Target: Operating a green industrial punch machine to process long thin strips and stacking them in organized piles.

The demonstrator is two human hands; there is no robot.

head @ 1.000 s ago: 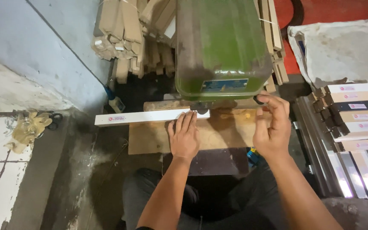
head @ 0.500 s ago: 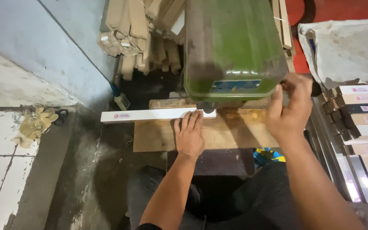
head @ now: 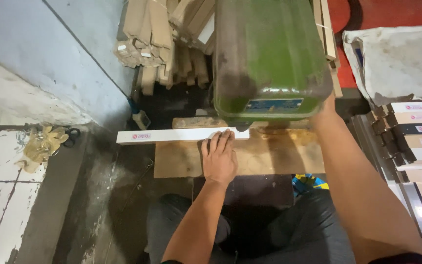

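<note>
On the wooden board (head: 269, 156) under the green machine (head: 269, 58), a long white strip (head: 172, 136) lies crosswise, its right end beneath the machine head. Left hand (head: 219, 157) lies flat, fingers together, fingertips pressing the strip's right part. Right hand (head: 324, 108) reaches behind the machine; mostly hidden, grip cannot be told.

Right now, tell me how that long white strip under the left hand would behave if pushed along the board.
The white strip looks stiff: its free end overhangs the wooden board without sagging. Thin and flat, it would probably slide, not roll. With only the left hand pressing near one end, it might pivot.
</note>
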